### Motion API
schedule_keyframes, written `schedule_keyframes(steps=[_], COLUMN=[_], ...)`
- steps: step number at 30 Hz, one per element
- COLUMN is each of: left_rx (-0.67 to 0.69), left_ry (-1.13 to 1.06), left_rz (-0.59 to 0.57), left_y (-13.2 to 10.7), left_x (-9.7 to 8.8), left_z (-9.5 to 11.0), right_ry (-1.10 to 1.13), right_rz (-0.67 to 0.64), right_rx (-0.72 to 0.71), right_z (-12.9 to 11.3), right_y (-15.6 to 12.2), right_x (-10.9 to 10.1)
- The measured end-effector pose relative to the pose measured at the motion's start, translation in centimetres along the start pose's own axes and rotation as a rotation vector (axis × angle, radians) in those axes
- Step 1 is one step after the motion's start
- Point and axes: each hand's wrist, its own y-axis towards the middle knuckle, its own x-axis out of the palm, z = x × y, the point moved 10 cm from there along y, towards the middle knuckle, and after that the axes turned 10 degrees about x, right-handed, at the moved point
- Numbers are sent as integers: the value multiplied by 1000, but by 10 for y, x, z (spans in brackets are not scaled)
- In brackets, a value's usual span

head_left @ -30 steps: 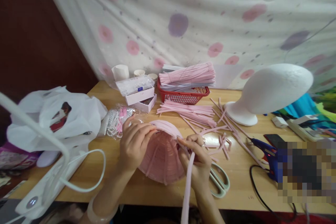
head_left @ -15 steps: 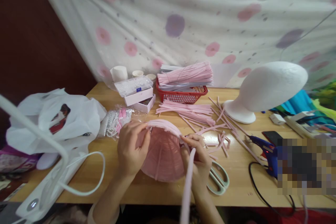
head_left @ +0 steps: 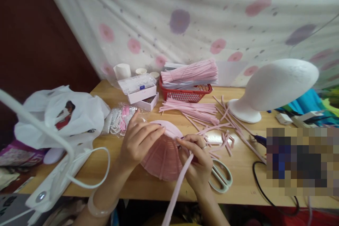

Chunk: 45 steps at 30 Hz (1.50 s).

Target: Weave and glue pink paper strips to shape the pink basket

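A pink ribbed dome-shaped piece (head_left: 162, 164) sits on the table edge in front of me, its curved rim toward the far side. My left hand (head_left: 139, 141) lies at the rim with fingers stretched out, fingertips touching it and one finger pointing up. My right hand (head_left: 194, 152) is closed in a pinch on a fuzzy pink pipe cleaner (head_left: 178, 187) at the rim's right side. From that hand the strip's long end hangs down toward me. Green-handled scissors (head_left: 221, 176) lie just right of my right hand.
Behind are a red basket (head_left: 182, 95) of pipe cleaners, a loose pink bundle (head_left: 190, 107), and white boxes (head_left: 143, 93). A white foam head (head_left: 280, 84) stands right, near a black cable (head_left: 255, 183). At left are a bead bag (head_left: 120, 118), plastic bag (head_left: 82, 116) and white lamp (head_left: 57, 183).
My left hand has opened from a pinch at the rim's left, its fingers now stretched farther right along it. The strip's hanging end has swung left. The view has shifted slightly.
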Motion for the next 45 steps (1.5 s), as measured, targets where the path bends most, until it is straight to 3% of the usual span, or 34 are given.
schedule_keyframes(steps=[8, 15, 22, 28, 33, 38, 40, 42, 45], left_rx=[13, -32, -62, -45, 11, 2, -5, -10, -47], left_ry=[7, 22, -29, -75, -126, -120, -82, -42, 7], left_rz=[-68, -76, -34, -45, -61, -65, -42, -20, 10], left_y=[7, 16, 15, 12, 7, 12, 16, 17, 15], left_x=[2, -1, -2, -3, -1, 0, -2, -4, -6], left_z=[-2, 11, 20, 22, 23, 18, 14, 11, 7], right_ry=[-80, -311, -388, -409, -299, -55, -21, -69, -213], right_rz=[6, 117, 170, 102, -5, -112, -62, 80, 221], right_rx=[11, -187, -248, -253, -205, -35, 65, 120, 71], right_z=[0, -22, -32, -32, -25, 0, 16, 27, 24], right_y=[5, 10, 11, 16, 27, 35, 33, 26, 11], right_x=[-1, -8, -9, -8, -12, -16, -26, -44, -58])
